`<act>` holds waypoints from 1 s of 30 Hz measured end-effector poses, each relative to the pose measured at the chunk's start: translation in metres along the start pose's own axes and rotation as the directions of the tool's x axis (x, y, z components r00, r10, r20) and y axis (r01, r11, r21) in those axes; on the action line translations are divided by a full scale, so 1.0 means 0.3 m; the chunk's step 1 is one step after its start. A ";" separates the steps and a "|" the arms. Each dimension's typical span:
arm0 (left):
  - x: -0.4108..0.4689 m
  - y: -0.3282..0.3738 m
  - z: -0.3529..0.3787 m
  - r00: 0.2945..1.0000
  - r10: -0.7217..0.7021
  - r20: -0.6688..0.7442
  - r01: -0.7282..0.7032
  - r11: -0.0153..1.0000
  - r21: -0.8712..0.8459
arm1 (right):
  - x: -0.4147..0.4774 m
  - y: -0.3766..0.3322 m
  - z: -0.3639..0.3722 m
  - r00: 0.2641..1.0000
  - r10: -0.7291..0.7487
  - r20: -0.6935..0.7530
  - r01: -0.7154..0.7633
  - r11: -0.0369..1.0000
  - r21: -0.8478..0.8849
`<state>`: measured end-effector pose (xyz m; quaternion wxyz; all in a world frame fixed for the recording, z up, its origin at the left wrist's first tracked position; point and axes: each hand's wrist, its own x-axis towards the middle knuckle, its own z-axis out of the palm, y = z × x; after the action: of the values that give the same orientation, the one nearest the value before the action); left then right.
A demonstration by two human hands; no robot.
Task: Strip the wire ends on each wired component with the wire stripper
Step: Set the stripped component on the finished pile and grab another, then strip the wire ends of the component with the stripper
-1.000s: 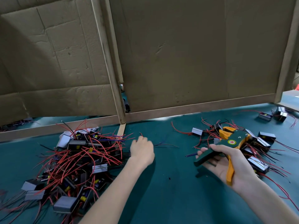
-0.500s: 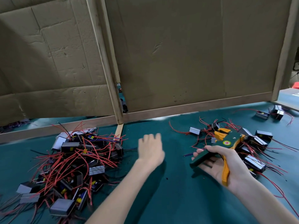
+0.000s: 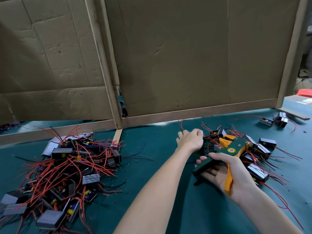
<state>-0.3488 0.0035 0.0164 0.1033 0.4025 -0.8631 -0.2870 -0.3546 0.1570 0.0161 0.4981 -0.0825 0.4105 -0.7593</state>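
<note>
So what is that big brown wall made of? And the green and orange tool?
The wall looks like cardboard: dull brown, with creases and dents, edged in what look like wooden strips. The tool seems hard plastic, with a matt green body and a smooth orange handle.

A dark green cover (image 3: pixel 152 200) spreads over the table across the whole lower half of the frame, evenly lit. At its far edge stand a creased cardboard panel (image 3: pixel 50 56) at upper left and a smoother cardboard panel (image 3: pixel 194 56) at centre and upper right, each edged with thin wooden strips (image 3: pixel 194 112), with a narrow gap (image 3: pixel 122 105) between them near the centre. Past the smoother panel, at the right edge, lies a dim space with a red object (image 3: pixel 304 97), too small to identify
</note>
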 end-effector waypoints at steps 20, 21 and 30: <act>-0.194 -0.103 -0.096 0.912 0.065 -0.406 -0.140 0.978 -0.157 | -0.008 0.007 0.002 1.000 0.008 0.003 -0.008 1.000 0.007; -0.214 -0.125 -0.117 0.896 0.069 -0.439 -0.163 0.970 -0.179 | -0.009 0.007 0.001 1.000 0.008 0.003 -0.008 1.000 0.011; -0.338 -0.305 -0.235 0.983 0.047 -0.180 -0.046 0.999 0.009 | -0.016 0.020 0.009 0.999 0.033 0.001 -0.033 0.999 -0.002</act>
<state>-0.1953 0.0041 0.0261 0.1866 0.4067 -0.8601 -0.2451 -0.3467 0.1585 0.0150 0.5109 -0.0767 0.4121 -0.7506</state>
